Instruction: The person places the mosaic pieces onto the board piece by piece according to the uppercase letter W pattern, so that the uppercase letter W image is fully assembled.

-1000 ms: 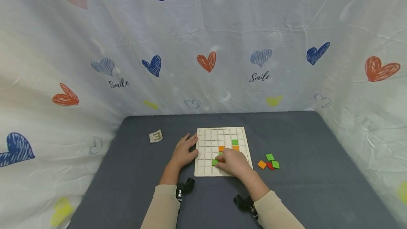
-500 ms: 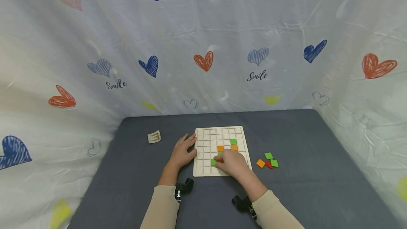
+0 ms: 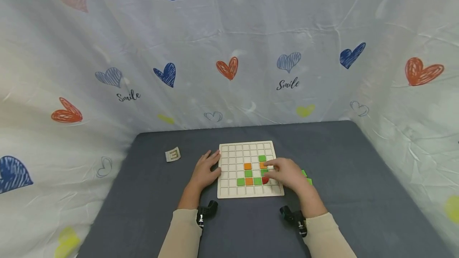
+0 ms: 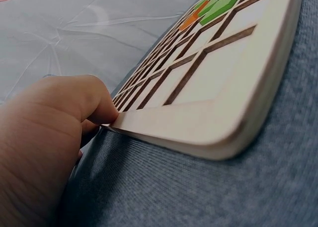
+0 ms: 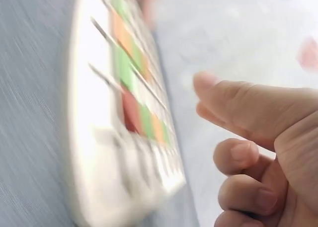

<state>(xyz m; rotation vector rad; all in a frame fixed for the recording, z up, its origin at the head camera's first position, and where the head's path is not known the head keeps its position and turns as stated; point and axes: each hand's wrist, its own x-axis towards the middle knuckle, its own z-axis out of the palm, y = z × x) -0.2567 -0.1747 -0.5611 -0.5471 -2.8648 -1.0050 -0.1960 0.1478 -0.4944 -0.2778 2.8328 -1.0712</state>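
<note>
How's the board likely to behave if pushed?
Probably stiff: the board looks straight-edged and fairly thick. Likely to slide rather than tip, since it lies flat on the table. Its tiles should mostly stay put, as they sit in its grid.

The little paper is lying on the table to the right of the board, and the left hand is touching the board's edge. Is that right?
Not quite: the paper lies to the left of the board, as the head view shows. It is on the table, and the left hand does touch the board's edge.
</note>
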